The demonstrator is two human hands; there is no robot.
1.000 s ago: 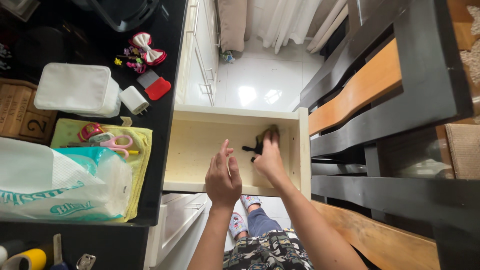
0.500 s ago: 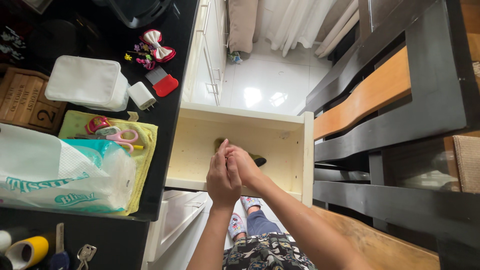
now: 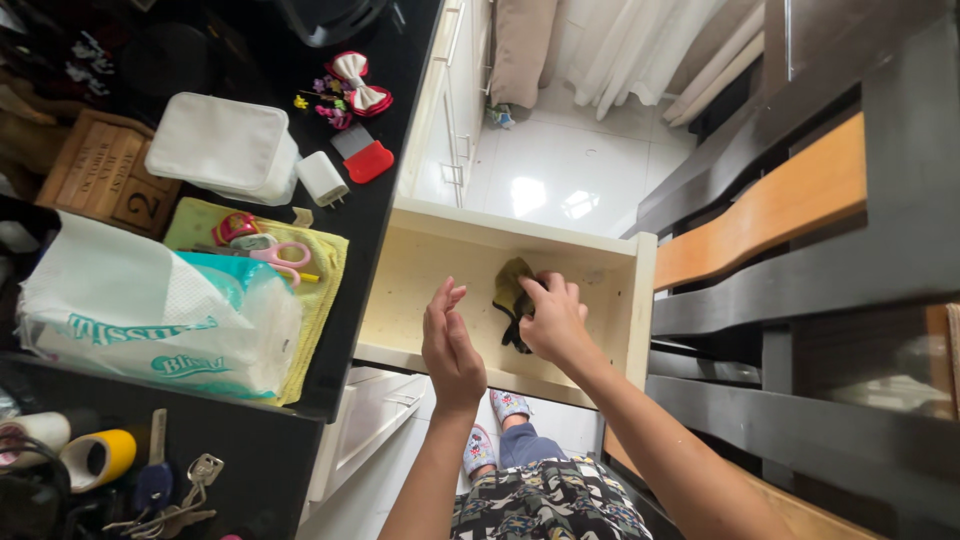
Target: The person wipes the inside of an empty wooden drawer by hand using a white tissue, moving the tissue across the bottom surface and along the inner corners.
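**Cloth pressed in the open drawer**

The left hand (image 3: 452, 345) hovers flat over the drawer (image 3: 420, 280), fingers straight and together, holding nothing. Just right of them, the right hand (image 3: 553, 318) curls its fingers onto a dark olive cloth (image 3: 513, 290), which lies on the drawer floor under those fingertips and spreads beyond them.

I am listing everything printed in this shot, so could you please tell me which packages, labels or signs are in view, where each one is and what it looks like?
Tissue pack: near left of the black counter, soft white plastic bag with teal lettering.
Wooden block sign: far left, behind the pack, brown blocks with dark characters.
White box: beside the sign, rectangular, plain lid.
No screens.
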